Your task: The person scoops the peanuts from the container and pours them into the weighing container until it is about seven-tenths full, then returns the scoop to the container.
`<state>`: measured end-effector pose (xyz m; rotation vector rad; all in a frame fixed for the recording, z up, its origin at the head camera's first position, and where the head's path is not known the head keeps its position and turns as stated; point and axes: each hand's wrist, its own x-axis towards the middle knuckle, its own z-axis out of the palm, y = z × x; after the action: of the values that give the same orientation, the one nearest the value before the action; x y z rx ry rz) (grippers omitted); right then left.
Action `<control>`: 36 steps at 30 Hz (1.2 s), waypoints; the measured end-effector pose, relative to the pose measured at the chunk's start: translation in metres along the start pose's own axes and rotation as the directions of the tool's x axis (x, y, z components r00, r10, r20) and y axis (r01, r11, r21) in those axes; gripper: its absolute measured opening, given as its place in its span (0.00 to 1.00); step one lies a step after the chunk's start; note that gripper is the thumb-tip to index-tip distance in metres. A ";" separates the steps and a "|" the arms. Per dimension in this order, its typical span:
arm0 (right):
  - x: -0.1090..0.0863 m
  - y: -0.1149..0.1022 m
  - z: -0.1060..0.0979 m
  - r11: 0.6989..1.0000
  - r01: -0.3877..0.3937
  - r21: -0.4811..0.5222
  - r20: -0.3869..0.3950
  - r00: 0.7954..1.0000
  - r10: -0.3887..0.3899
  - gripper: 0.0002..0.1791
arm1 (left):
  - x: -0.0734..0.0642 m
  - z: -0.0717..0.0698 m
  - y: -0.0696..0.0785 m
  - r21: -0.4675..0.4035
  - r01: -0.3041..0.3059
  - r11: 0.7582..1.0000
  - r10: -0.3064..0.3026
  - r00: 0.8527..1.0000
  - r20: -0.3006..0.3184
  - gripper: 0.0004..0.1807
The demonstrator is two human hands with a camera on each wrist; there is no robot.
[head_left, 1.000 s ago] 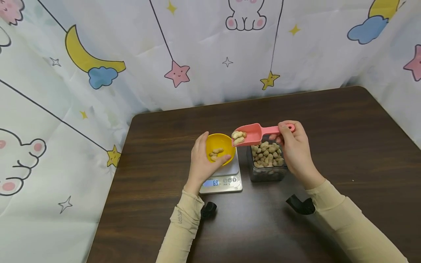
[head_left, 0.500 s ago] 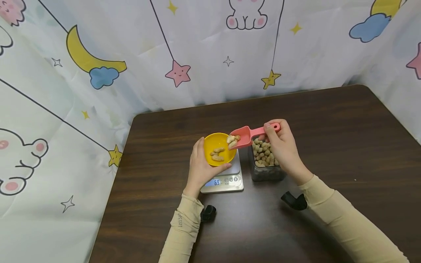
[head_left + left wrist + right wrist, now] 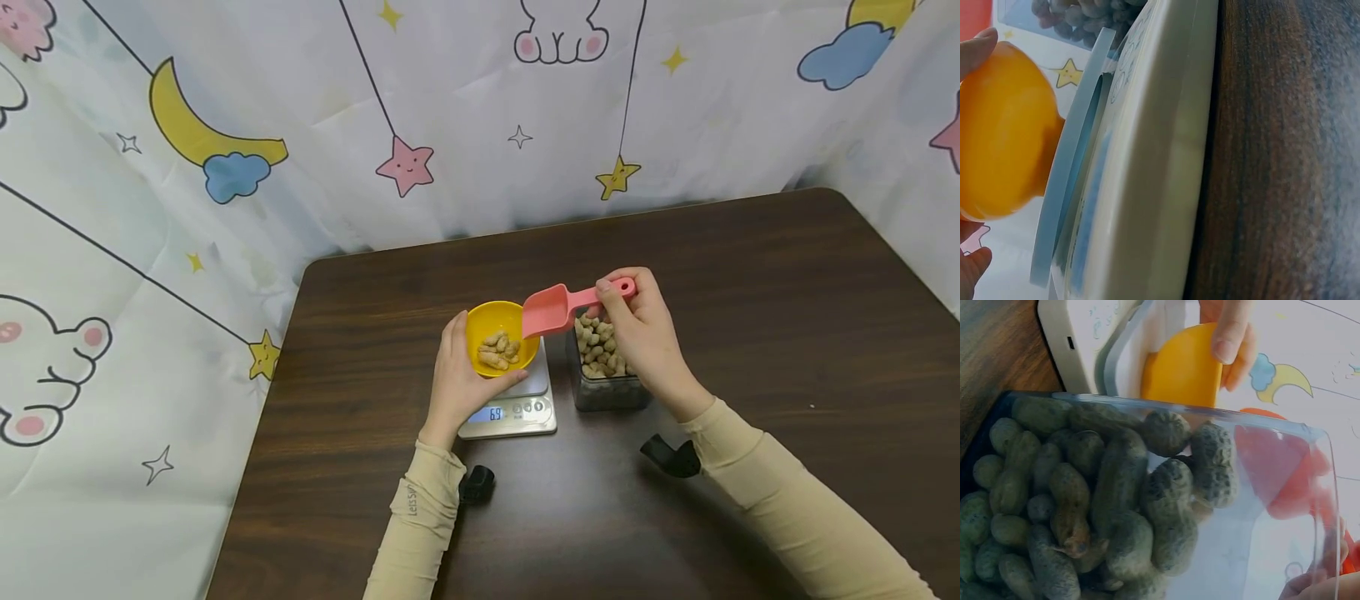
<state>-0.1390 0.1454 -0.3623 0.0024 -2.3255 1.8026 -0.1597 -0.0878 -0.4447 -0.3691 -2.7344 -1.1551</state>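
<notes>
My left hand (image 3: 463,379) grips a small yellow bowl (image 3: 486,315) between spread fingers and thumb. Several unshelled peanuts (image 3: 497,351) lie in it. Seen from the left wrist, the bowl's foot sits at the platform of a kitchen scale (image 3: 534,423), whose display reads about 69, perhaps 6.9. By its handle, my right hand (image 3: 651,337) pinches a pink scoop (image 3: 547,312), tilted with its lip over the bowl's right rim and no peanuts showing in it. In the right wrist view the scoop (image 3: 1272,462) appears through a clear container wall.
Right beside the scale stands a clear square container (image 3: 611,395) with many peanuts (image 3: 597,348) in it, partly below the right hand. A dark wooden table (image 3: 360,350) carries everything, and a printed curtain (image 3: 465,100) hangs behind its far edge.
The right hand has brought the scoop left to the bowl and tipped it. Its peanuts have dropped into the bowl, leaving the scoop bare. The left hand still holds the bowl.
</notes>
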 end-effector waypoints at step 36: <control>-0.017 0.015 -0.060 0.980 0.002 0.197 -0.332 0.941 0.065 0.04 | 0.025 0.022 0.084 0.043 -0.275 0.961 0.252 0.925 0.286 0.65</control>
<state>-0.1146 0.2047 -0.3648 -0.2939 -1.9186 1.8682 -0.1611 -0.0114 -0.3963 -0.9220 -2.8335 -0.9808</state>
